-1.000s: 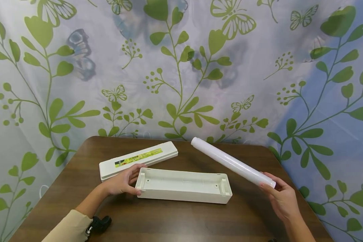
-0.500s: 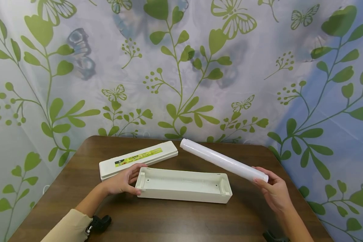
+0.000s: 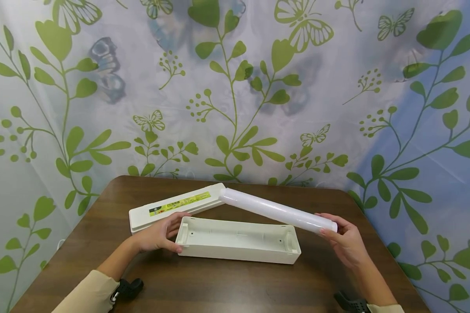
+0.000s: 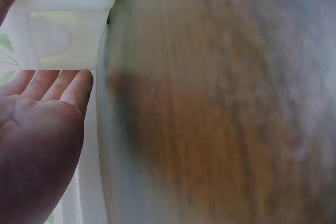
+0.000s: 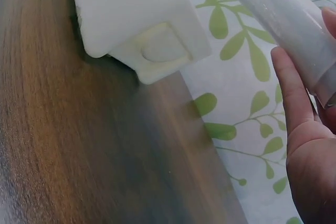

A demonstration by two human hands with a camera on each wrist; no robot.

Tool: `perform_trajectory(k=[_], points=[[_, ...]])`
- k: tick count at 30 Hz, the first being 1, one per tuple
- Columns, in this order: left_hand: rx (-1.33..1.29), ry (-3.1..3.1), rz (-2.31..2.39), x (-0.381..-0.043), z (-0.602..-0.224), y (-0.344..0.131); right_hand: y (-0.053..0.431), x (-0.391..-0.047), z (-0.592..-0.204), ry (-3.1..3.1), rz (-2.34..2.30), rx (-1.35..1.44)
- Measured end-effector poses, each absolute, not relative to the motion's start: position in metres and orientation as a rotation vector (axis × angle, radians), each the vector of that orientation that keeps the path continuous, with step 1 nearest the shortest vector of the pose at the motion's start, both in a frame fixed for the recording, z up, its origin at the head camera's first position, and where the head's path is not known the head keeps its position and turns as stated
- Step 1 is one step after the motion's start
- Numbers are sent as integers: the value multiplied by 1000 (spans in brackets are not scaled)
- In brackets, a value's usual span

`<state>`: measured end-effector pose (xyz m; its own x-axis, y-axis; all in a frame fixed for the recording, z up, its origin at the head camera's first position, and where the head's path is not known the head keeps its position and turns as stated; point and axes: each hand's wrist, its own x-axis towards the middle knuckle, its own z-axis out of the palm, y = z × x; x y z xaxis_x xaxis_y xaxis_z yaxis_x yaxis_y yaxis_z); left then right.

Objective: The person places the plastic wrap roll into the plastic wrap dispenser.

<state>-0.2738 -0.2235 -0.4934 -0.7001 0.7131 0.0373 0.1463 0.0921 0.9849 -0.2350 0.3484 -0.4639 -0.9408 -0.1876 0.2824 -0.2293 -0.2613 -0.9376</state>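
Observation:
An open-topped white plastic box (image 3: 239,253) lies lengthwise on the table, with nothing in its trough. My left hand (image 3: 156,234) grips its left end, thumb at the near corner and fingers at the far side. In the left wrist view, the fingers (image 4: 76,90) reach the box's end wall (image 4: 68,51). A white roll of plastic wrap (image 3: 276,211) is held up behind the box, its right end between the thumb and fingers of my right hand (image 3: 346,243). The roll slants, its far left end overlapping the lid's corner in view; contact there cannot be told.
Behind the box lies a long white lid (image 3: 142,217) with a yellow-green label (image 3: 180,203), partly hidden by the left hand. The brown wooden table (image 3: 219,287) ends at a hanging cloth (image 3: 235,87) with a leaf and butterfly print. Black straps (image 3: 129,289) circle both wrists.
My right hand has carried the roll of plastic wrap leftward, bringing it over behind the box and its far end lower. The left hand, box and lid have stayed in place.

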Motion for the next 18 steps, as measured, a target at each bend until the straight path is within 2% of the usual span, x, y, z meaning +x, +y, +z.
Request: perform_trajectory(k=[12,18], points=[[867,1926,1644,-275,-493,-225,334,-251,-471,-1909,2459,745],[895,1920,1641,-278,-495,-225,325,-254,-473,-1902,2490,759]])
